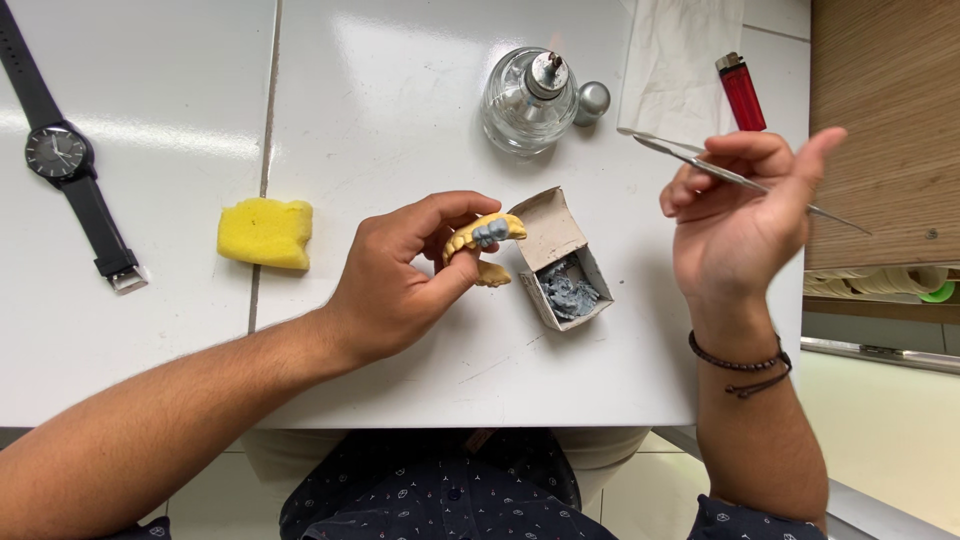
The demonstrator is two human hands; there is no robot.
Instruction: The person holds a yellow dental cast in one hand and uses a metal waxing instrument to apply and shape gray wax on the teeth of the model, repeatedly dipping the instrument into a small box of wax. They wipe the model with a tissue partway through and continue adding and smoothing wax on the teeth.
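My left hand (400,280) grips a yellow dental cast (487,240) with a grey wax tooth built on its arch, holding it just above the white table (400,120). My right hand (735,225) is raised to the right and pinches a thin metal carving tool (730,177) between thumb and fingers; its tip points up-left toward the tissue. Between the hands lies a small open cardboard box (560,260) with grey wax pieces inside.
A glass spirit burner (528,98) with its metal cap (592,102) beside it stands at the back. A white tissue (680,65) and red lighter (741,92) lie at back right. A yellow sponge (265,232) and black wristwatch (70,165) lie left.
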